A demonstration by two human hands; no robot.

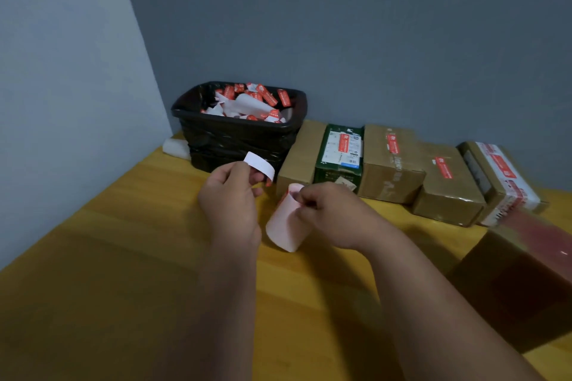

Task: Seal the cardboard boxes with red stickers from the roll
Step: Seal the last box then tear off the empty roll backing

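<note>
Forearms reach in from the bottom edge over the yellow wooden tabletop [123,272], the broadest thing in view and bare across its whole near-left half, so there is plenty of room to work. Along the far wall a row of cardboard boxes [393,164] sits side by side, most with a red sticker across the top seam, which suggests they are finished; another brown box [520,281], blurred, lies at the right edge, close to hand and probably next. A black bin [238,139] stands in the far corner just beside the row, full of discarded backing paper, handy for dropping scraps. The right hand [328,213] grips the roll [286,223] by its upper end, fingers curled into the core, holding it steady above the tabletop. The left hand [230,195] pinches a curled white strip [260,165] lifted toward the bin, likely backing with a sticker at its tip. The nearest box edge lies just behind both hands.
</note>
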